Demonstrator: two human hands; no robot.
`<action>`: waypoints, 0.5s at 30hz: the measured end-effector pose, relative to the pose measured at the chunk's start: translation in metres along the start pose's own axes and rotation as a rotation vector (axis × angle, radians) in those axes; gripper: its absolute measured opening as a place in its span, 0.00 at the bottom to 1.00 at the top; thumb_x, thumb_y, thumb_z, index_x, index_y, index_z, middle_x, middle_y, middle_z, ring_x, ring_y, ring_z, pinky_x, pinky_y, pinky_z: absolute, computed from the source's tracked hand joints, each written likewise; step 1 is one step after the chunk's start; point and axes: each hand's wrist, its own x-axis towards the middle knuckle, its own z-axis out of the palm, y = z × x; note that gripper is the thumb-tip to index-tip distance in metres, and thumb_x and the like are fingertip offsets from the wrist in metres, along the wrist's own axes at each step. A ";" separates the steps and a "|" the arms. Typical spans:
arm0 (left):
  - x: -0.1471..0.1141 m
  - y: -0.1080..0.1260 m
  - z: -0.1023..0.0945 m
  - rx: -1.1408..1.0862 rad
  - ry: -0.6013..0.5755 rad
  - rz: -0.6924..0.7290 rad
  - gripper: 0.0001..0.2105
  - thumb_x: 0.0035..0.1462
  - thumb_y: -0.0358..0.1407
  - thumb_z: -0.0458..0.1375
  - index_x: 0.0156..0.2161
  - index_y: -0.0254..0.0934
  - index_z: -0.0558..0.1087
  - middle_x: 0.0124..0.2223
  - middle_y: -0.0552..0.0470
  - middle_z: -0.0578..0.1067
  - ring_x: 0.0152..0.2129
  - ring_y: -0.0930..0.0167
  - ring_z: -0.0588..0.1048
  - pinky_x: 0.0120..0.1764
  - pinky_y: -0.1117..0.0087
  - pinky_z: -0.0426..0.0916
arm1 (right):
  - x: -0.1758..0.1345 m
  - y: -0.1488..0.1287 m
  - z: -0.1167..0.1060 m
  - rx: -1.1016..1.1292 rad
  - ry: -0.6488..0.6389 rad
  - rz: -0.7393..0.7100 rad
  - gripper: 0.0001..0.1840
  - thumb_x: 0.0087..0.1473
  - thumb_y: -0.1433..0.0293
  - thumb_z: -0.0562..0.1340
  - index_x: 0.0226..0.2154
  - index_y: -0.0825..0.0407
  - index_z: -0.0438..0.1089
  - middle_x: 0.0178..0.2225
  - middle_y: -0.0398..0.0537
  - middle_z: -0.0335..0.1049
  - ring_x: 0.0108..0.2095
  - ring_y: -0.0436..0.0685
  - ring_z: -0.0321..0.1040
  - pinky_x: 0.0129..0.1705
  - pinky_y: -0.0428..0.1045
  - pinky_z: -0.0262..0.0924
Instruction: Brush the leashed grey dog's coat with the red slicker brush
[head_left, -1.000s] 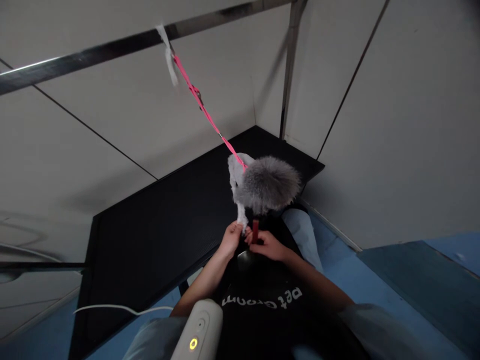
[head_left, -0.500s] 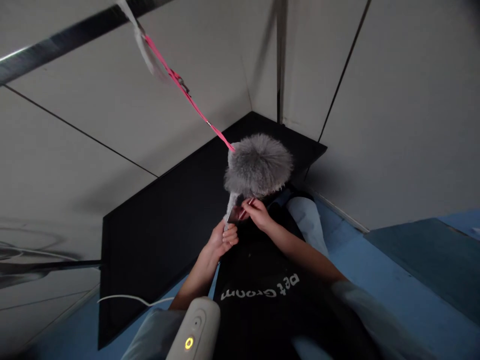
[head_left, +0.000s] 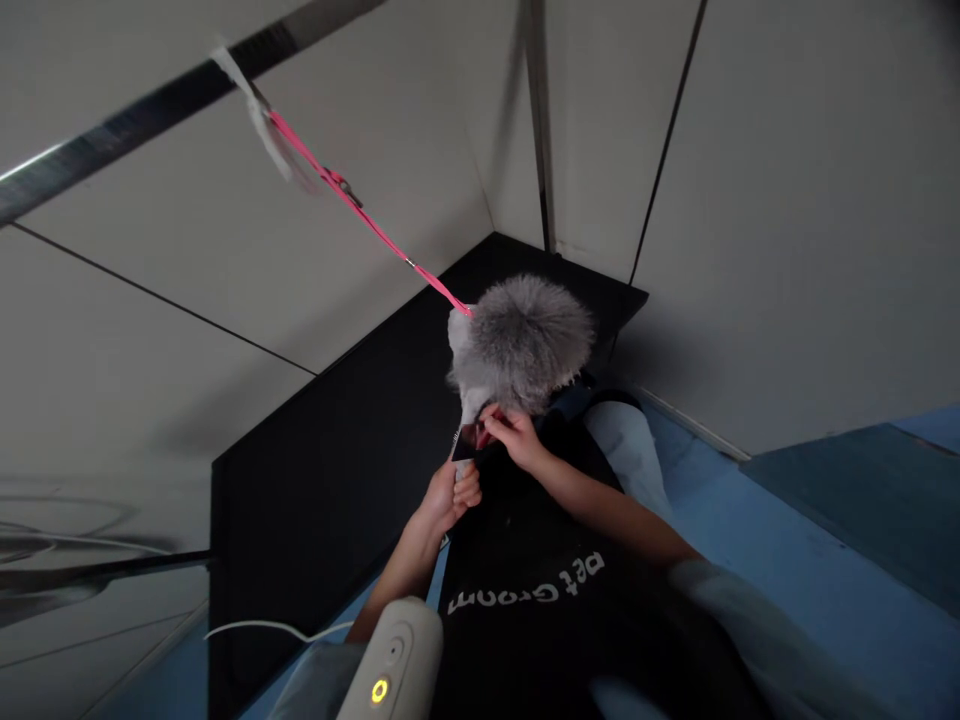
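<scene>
A dog with a round, fluffy grey head [head_left: 534,335] stands on a black grooming table [head_left: 322,470], tethered by a pink loop [head_left: 375,230]. Its pale leg [head_left: 472,398] stretches toward me. My left hand [head_left: 455,492] is closed around the lower end of that leg. In my right hand [head_left: 516,438], a slicker brush [head_left: 466,442] is pinched by its pinkish handle. The brush's dark flat head lies against the leg, just above my left fingers, and fine pins show at its left edge. The fluffy head hides most of the dog's body.
A metal bar [head_left: 187,95] crosses the upper left and holds the leash. Pale wall panels [head_left: 795,220] rise behind the table. Near my chest is a whitish device with a lit yellow ring [head_left: 386,660], and a white cable [head_left: 262,626] runs beside it.
The brush has shifted slightly down along the leg and turned, so its handle is now mostly covered by my right fingers. My left hand keeps its grip. The camera view has shifted a little.
</scene>
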 end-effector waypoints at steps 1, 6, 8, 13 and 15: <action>0.002 -0.003 0.001 0.065 0.013 0.053 0.28 0.64 0.57 0.53 0.21 0.39 0.58 0.15 0.66 0.47 0.11 0.81 0.44 0.16 0.78 0.53 | 0.006 0.000 -0.006 0.040 0.060 0.008 0.13 0.48 0.56 0.70 0.27 0.46 0.71 0.22 0.43 0.72 0.31 0.60 0.75 0.32 0.52 0.72; 0.011 -0.016 0.002 0.524 0.179 0.359 0.31 0.48 0.66 0.61 0.21 0.40 0.59 0.16 0.63 0.54 0.14 0.79 0.51 0.19 0.74 0.52 | 0.058 -0.016 -0.039 0.198 0.288 0.063 0.12 0.54 0.57 0.62 0.26 0.46 0.66 0.21 0.39 0.71 0.28 0.54 0.73 0.30 0.48 0.72; 0.015 -0.019 0.000 0.711 0.273 0.471 0.28 0.49 0.62 0.63 0.22 0.40 0.62 0.18 0.61 0.58 0.16 0.77 0.55 0.21 0.73 0.53 | 0.074 -0.023 -0.047 0.200 0.179 0.168 0.12 0.55 0.59 0.62 0.25 0.46 0.65 0.19 0.39 0.70 0.26 0.54 0.72 0.30 0.48 0.72; 0.029 -0.023 -0.013 0.970 0.440 0.614 0.17 0.59 0.49 0.58 0.28 0.39 0.71 0.23 0.55 0.68 0.23 0.70 0.68 0.29 0.69 0.64 | 0.076 -0.028 -0.049 0.136 -0.020 0.259 0.17 0.53 0.60 0.65 0.20 0.47 0.62 0.15 0.39 0.64 0.21 0.55 0.69 0.28 0.50 0.71; 0.036 -0.025 -0.020 0.979 0.577 0.720 0.12 0.60 0.45 0.57 0.33 0.38 0.74 0.30 0.50 0.74 0.31 0.65 0.74 0.38 0.64 0.70 | 0.065 -0.031 -0.052 0.104 -0.069 0.279 0.18 0.52 0.59 0.66 0.20 0.47 0.61 0.14 0.39 0.62 0.19 0.54 0.67 0.27 0.50 0.71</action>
